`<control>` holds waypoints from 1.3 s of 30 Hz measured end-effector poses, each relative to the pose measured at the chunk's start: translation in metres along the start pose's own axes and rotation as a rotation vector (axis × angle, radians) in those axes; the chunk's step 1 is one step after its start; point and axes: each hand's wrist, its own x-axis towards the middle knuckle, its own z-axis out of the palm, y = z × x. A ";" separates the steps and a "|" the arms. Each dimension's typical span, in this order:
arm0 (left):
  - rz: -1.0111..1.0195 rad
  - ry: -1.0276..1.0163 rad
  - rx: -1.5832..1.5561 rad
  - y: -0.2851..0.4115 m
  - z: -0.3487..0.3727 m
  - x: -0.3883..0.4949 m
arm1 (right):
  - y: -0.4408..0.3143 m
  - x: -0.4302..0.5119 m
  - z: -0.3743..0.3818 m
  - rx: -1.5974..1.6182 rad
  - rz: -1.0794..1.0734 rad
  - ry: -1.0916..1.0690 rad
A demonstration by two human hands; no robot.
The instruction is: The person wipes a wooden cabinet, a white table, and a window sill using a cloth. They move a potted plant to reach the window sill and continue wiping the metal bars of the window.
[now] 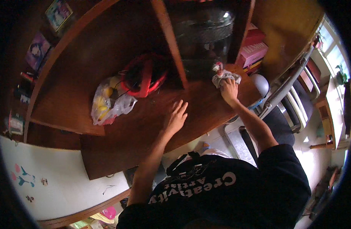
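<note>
My right hand (pixel 229 91) rests on a crumpled pale cloth (pixel 235 78) on the wooden shelf top (pixel 204 100), just below the red and white tap (pixel 219 69) of a large clear container (pixel 204 37). The cloth lies against the tap's lower end. My left hand (pixel 177 118) is over the wooden surface with its fingers apart and nothing in it. To its upper left stand a red-rimmed basket (pixel 146 83) with a broad red handle and a clear plastic bag (pixel 122 107) with yellow fruit, probably bananas. The inside of the basket is dark.
An upright wooden divider (pixel 172 43) separates basket and container. Pink boxes (pixel 252 51) and a pale round object (pixel 260 85) are at the right, near a dark chair (pixel 278 123). A white cabinet top (pixel 58 177) lies lower left. Pictures hang at the upper left.
</note>
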 end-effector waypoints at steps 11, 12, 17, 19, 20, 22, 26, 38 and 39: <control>-0.196 0.319 -0.158 -0.067 -0.003 -0.116 | -0.266 -0.115 0.029 0.275 -0.586 -0.151; -0.243 0.358 -0.116 -0.076 -0.010 -0.131 | -0.288 -0.119 0.028 0.294 -0.608 -0.221; -0.457 0.463 -0.002 -0.111 -0.046 -0.205 | -0.368 -0.140 0.038 0.525 -0.797 -0.318; -0.555 0.511 0.039 -0.119 -0.056 -0.227 | -0.396 -0.150 0.036 0.626 -0.863 -0.285; -0.594 0.520 0.036 -0.124 -0.062 -0.237 | -0.403 -0.156 0.033 0.613 -0.871 -0.322; -0.564 0.603 0.066 -0.133 -0.069 -0.254 | -0.418 -0.165 0.023 0.625 -0.863 -0.382; -0.690 0.624 -0.003 -0.135 -0.067 -0.272 | -0.415 -0.180 0.033 0.553 -0.904 -0.429; -0.703 0.902 0.036 -0.163 -0.107 -0.321 | -0.415 -0.203 0.005 0.575 -0.885 -0.420; -0.731 0.937 0.083 -0.173 -0.112 -0.333 | -0.420 -0.207 0.007 0.547 -0.895 -0.436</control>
